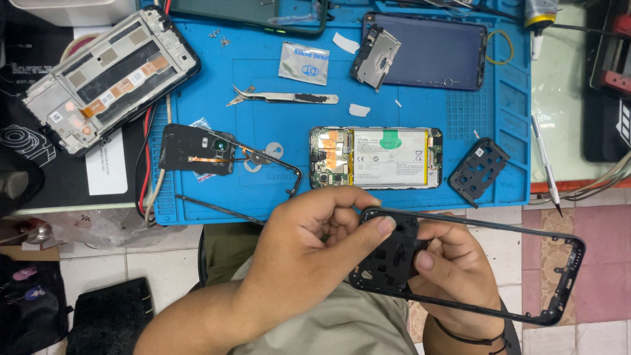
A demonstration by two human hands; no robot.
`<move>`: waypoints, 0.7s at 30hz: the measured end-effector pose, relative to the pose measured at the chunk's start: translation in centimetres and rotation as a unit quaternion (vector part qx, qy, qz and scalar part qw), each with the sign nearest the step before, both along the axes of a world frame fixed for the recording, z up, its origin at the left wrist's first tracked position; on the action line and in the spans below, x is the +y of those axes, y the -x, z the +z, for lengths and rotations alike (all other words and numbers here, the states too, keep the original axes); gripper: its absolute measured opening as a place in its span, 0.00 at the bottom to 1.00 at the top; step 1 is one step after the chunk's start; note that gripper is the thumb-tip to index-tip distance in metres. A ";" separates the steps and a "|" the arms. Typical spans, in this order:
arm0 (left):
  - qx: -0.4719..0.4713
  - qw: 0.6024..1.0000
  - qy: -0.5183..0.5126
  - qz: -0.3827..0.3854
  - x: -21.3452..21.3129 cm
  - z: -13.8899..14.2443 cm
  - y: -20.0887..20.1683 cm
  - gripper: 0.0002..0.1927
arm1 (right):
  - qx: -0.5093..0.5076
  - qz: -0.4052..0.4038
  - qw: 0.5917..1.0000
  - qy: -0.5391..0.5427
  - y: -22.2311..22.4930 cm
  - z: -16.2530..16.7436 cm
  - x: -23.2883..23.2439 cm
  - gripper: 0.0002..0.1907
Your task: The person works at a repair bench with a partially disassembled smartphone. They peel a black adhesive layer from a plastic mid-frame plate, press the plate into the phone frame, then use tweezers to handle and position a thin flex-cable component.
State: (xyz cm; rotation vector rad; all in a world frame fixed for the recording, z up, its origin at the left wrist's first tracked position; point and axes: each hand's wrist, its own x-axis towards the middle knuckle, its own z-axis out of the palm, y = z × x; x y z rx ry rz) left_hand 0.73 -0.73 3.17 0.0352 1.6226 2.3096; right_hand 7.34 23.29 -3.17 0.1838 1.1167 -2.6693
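Two hands, left hand (309, 243) and right hand (453, 276), each grip closed on a black phone frame (526, 263) held over the lap, below a blue mat (263, 105). On the mat lie an opened phone (374, 158), tweezers (282, 97) and a black cover (478, 171).

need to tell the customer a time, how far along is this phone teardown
Done: the opened phone lies on the blue mat, battery exposed, a small cover plate beside it. In hand: both hands, left hand and right hand, grip the black frame. Left: nothing is reassembled yet.
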 end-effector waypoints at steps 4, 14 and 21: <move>-0.005 1.000 -0.004 0.001 -0.2 -0.1 0.1 0.09 | -0.021 0.003 1.000 0.001 0.1 -0.3 0.2 0.15; 0.030 0.999 0.017 0.006 -0.2 0.1 0.9 0.10 | -0.082 0.076 0.993 0.038 1.8 1.2 0.8 0.21; 0.030 0.998 0.048 0.011 0.3 0.1 1.6 0.10 | -0.105 0.104 0.988 -0.046 2.5 0.2 1.7 0.31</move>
